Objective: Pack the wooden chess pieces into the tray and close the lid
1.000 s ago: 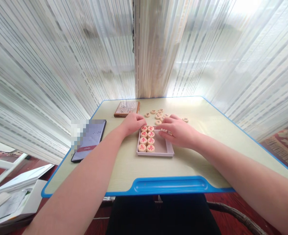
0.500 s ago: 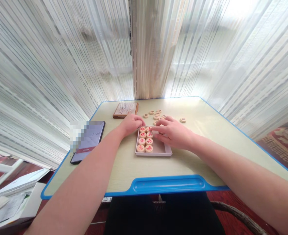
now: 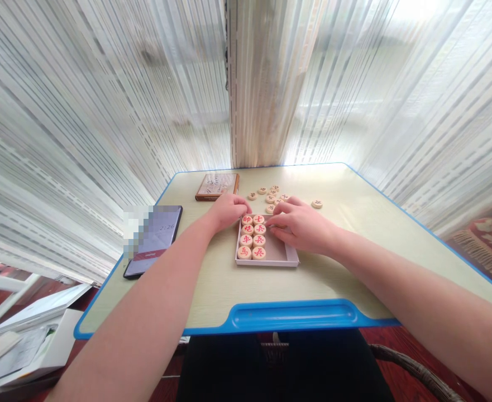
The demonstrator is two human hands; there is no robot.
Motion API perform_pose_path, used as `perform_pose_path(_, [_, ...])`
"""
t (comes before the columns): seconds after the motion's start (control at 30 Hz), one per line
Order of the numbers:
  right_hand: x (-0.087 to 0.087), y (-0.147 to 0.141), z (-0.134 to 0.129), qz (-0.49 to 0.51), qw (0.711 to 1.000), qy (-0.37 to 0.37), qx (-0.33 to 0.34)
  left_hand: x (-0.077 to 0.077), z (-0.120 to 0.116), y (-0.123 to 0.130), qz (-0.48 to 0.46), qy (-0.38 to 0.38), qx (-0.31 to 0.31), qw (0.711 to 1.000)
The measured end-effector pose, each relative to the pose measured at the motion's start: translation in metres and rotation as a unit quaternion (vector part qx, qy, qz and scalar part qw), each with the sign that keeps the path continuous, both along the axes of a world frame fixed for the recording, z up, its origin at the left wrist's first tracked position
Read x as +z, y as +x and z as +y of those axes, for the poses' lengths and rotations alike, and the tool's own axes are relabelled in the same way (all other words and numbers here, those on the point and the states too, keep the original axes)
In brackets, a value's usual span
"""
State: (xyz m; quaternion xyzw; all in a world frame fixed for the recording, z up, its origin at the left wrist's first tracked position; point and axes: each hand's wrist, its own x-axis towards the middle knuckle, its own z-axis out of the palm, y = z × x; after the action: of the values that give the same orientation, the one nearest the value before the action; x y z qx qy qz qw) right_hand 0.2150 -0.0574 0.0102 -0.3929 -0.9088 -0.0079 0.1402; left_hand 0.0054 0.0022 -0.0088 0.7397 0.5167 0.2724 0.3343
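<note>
A shallow white box (image 3: 266, 263) on the table holds several round wooden pieces with red characters, set in two columns along its left side. The top piece of the right column (image 3: 258, 220) lies just left of my right hand (image 3: 298, 224), whose fingers are bent over the box's right part; whether they grip anything is hidden. My left hand (image 3: 229, 211) rests at the box's top left corner, its fingers curled there. Beyond the box, loose pieces with dark characters (image 3: 270, 199) lie scattered, and one more (image 3: 316, 204) sits apart to the right.
A brown-edged box lid (image 3: 217, 186) lies at the back left. A phone (image 3: 156, 240) lies at the left table edge. The pale table (image 3: 354, 279) has a blue rim with a molded tray (image 3: 294, 316) in front. Striped curtains hang behind.
My right hand's fingers have drawn back to the right, off the top piece of the right column, and are more bent. My left hand stays at the box corner. The view has shifted slightly.
</note>
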Motion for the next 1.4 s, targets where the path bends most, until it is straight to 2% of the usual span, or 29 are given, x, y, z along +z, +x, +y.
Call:
perform_pose_path(0.27, [-0.001,0.001,0.0,0.0,1.0,0.0,0.007,0.003,-0.002,0.001,-0.007,-0.001,-0.002,1.0])
perform_pose_path(0.4, [0.002,0.002,0.0,0.015,1.0,0.017,-0.014,0.003,-0.002,0.001,-0.014,-0.006,-0.001,1.0])
perform_pose_path(0.5, [0.008,0.006,0.003,0.041,0.995,0.027,-0.081,0.003,-0.001,0.0,-0.014,-0.006,0.001,1.0])
perform_pose_path(0.67, [0.017,0.021,0.015,0.048,0.96,-0.031,-0.276,0.002,-0.001,0.001,-0.011,-0.016,0.007,1.0])
perform_pose_path(0.8, [0.016,0.036,0.027,-0.01,0.938,-0.085,-0.336,0.004,-0.004,0.002,0.009,-0.012,0.01,1.0])
perform_pose_path(1.03, [0.014,0.043,0.033,-0.034,0.932,-0.125,-0.34,0.008,-0.015,0.007,0.035,0.017,-0.01,0.999])
perform_pose_path(1.1, [0.012,0.041,0.031,-0.024,0.941,-0.118,-0.316,0.009,-0.016,0.008,0.039,0.016,-0.012,0.999])
perform_pose_path(1.23, [0.006,0.034,0.028,-0.01,0.975,-0.072,-0.21,0.009,-0.015,0.007,0.037,0.008,-0.004,0.999])
perform_pose_path(1.4, [0.003,0.03,0.027,-0.015,0.978,-0.063,-0.201,0.007,-0.015,0.006,0.031,0.01,-0.004,0.999])
